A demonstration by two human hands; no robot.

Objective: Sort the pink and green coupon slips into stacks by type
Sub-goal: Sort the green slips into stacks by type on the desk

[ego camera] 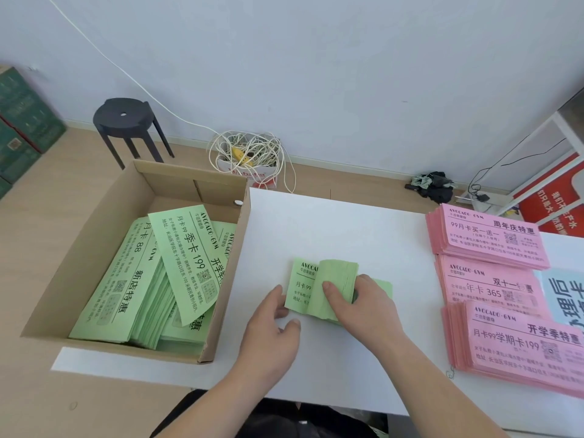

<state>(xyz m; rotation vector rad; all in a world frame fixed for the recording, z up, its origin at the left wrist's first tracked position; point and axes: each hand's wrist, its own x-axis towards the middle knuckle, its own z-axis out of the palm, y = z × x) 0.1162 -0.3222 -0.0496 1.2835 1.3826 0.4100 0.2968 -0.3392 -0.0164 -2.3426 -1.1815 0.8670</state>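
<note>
1. The right hand (pixel 363 306) grasps a thick bundle of pale green paper coupon slips (pixel 336 289). Its thumb presses on top where the bundle's right part is bent over towards the left, and its fingers curl round the bend
2. The left hand (pixel 271 327) meets the bundle's left edge with its fingertips, thumb near the lower corner. Whether it pinches the paper or only touches it cannot be told
3. The bundle lies near the middle of a white rectangular table (pixel 316 222)
4. To the left, an open brown cardboard box (pixel 94 248) holds stacked green slips (pixel 126 279), with one loose green slip (pixel 189 257) lying slanted on top
5. Along the table's right side sit three stacks of pink paper slips, each with a different printed heading: the far pink stack (pixel 493 238), the middle pink stack (pixel 486 286) and the near pink stack (pixel 521 346)
6. A light blue printed sheet (pixel 565 295) lies just beside the middle pink stack
</note>
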